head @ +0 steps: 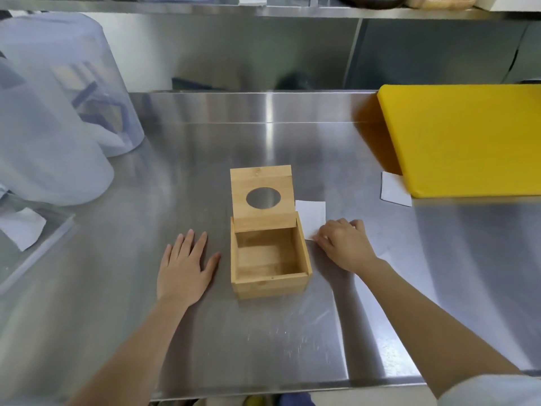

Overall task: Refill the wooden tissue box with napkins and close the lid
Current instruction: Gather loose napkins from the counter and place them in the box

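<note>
The wooden tissue box [270,284] stands in the middle of the steel table with nothing inside it. Its lid [262,177], with an oval hole, is tilted up and back at the far side. A white napkin [311,213] lies flat just right of the box. My right hand [345,244] rests on the napkin's near edge, fingers curled down onto it. My left hand [186,266] lies flat on the table left of the box, fingers spread, apart from the box.
A thick yellow cutting board [468,136] sits at the back right, with another white napkin [393,190] partly under its corner. Translucent plastic containers [52,121] crowd the left side, a white sheet [22,230] near them. The table's front edge [263,389] is close to me.
</note>
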`<state>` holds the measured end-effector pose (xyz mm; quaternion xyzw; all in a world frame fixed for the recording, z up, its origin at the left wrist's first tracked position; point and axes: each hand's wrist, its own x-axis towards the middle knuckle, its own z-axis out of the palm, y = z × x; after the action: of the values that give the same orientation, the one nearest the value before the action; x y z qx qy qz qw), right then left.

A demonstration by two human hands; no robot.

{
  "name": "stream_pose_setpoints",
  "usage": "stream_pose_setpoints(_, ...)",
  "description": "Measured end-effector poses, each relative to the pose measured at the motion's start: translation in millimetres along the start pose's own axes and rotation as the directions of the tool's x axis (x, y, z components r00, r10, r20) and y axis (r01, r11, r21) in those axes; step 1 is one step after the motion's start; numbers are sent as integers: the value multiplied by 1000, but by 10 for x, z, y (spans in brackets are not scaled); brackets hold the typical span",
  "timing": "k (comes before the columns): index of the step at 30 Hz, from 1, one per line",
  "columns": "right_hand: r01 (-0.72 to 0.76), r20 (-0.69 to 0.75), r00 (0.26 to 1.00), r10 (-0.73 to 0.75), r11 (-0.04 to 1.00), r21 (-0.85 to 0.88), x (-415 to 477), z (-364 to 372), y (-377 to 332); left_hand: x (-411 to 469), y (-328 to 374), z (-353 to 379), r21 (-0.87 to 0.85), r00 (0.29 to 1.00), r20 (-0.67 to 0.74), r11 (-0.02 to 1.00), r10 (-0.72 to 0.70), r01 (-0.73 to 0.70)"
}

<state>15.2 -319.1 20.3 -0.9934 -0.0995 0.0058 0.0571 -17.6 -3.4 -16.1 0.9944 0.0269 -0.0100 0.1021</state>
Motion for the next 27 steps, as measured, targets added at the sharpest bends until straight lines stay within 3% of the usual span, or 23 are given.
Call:
stream_pose_setpoints(3,-5,28,1000,6,1000,-29,143,-21,21,-4,4,-6,-4,1000,5,1000,-5,5)
stream_pose_setpoints(7,-119,24,993,118,991,69,296,-46,37,-3,10,-13,-13,1000,6,1000,-12,12)
stream_pose_setpoints(11,-252,123,966,227,933,257,439,-66,97,-5,16,-25,-29,1000,-2,999,-13,12)
stream_pose_setpoints(17,-307,117,951,285,838,451,636,-57,183,-7,12,-11,-5,1000,-4,1000,-23,23)
stream_pose_setpoints(27,-394,347,895,280,861,321,774,-185,196,5,6,-10,-32,999,-22,999,-37,37)
